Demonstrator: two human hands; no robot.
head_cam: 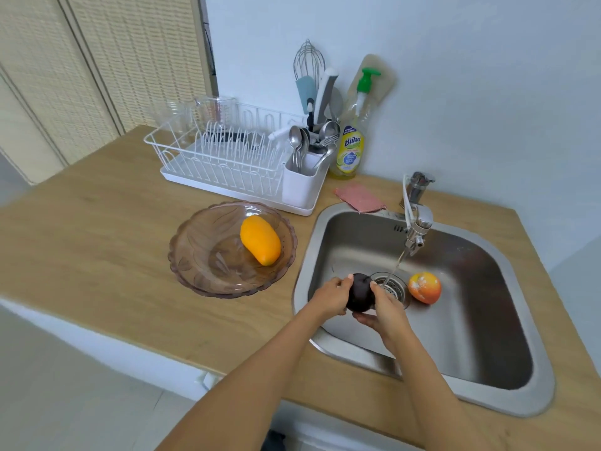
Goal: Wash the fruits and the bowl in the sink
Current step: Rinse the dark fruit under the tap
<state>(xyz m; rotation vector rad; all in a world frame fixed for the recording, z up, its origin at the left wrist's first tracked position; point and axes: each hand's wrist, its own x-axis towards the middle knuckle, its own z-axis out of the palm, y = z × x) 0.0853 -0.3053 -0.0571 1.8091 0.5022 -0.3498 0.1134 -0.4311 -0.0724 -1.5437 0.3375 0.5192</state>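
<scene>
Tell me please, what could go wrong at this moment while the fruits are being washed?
The dark fruit is held between the left hand and right hand beside the water stream, not under it, so it may stay unrinsed. If wet, it could slip into the sink. The orange-red fruit lies loose by the drain and may roll.
</scene>
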